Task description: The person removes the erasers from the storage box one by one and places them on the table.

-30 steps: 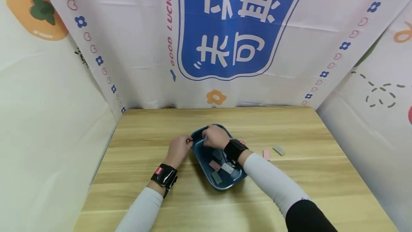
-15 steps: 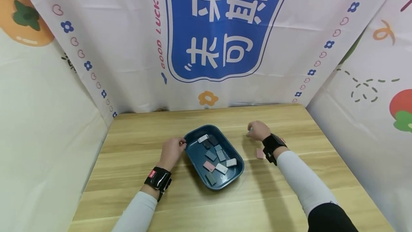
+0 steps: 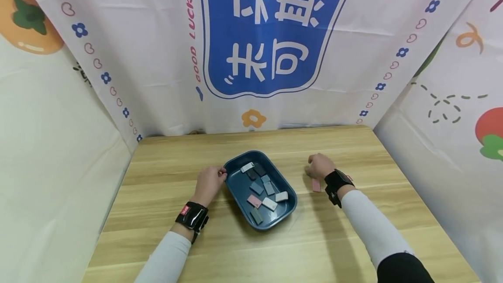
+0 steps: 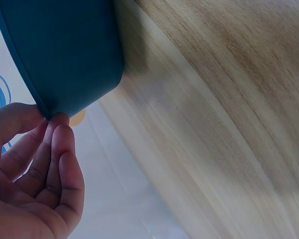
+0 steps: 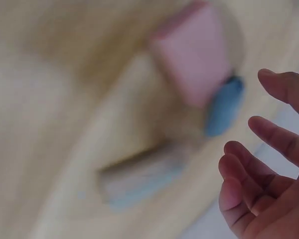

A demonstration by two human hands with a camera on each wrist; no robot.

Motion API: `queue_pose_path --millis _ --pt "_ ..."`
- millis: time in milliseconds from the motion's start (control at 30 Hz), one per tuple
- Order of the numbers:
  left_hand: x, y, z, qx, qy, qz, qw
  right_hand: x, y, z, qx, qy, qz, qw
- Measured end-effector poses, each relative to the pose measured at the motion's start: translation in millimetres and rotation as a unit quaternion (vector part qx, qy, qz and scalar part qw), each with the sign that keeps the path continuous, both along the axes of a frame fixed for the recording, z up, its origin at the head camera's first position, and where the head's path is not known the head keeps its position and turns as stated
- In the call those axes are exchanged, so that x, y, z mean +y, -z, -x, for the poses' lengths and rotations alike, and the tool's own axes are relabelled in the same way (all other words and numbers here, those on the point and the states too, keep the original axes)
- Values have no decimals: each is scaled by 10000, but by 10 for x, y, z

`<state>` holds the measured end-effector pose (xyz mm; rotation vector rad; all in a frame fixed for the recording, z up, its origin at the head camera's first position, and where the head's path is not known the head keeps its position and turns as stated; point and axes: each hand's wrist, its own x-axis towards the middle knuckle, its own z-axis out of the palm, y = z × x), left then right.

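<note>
My left hand (image 3: 208, 184) pinches the upper left rim of a dark blue plastic basin (image 3: 239, 187) between thumb and fingers; the left wrist view shows the basin's outer wall (image 4: 65, 55). Several small rectangular blocks lie inside, among them a pink block (image 3: 254, 201) and a white block (image 3: 269, 204). Right of the basin, my right hand (image 3: 322, 167) is low over the table beside another pink block (image 3: 316, 185). In the right wrist view its fingers are spread and hold nothing, near a blurred greyish block (image 5: 139, 177) and a small blue object (image 5: 224, 107).
The wood-grain table (image 3: 188, 248) carries the basin and the loose blocks. A printed white cloth (image 3: 169, 77) hangs behind the table, and pale side sheets (image 3: 59, 165) stand left and right.
My right hand has moved out of the basin to the right, then slightly down beside the pink block. A white block now shows at the basin's far end. My left hand stays on the rim.
</note>
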<state>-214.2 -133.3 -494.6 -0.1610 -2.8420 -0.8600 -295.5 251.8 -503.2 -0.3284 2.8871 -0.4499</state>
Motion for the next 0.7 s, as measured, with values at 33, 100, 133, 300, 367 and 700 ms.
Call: queue_pose_path --millis 33,100,133,300,367,700 --pt "-11 0 -3 -9 -6 -12 10000 -58 -51 13 87 -45 -28 9999" --pt "-31 -10 -9 -8 -24 -18 10000 -212 -200 25 270 -176 -43 9995" --pt "-42 -14 -11 -8 -45 -16 10000 -306 -285 31 369 -258 -40 9990" --pt "-73 -34 -16 14 -70 -3 10000 -841 -669 32 803 -697 -86 9943" --pt "-65 -38 -15 28 -54 -16 10000 -1055 -748 18 918 -877 -78 9919" --pt "-2 -60 -22 88 -30 8 10000 -1952 -428 -115 734 -1729 -175 9820"
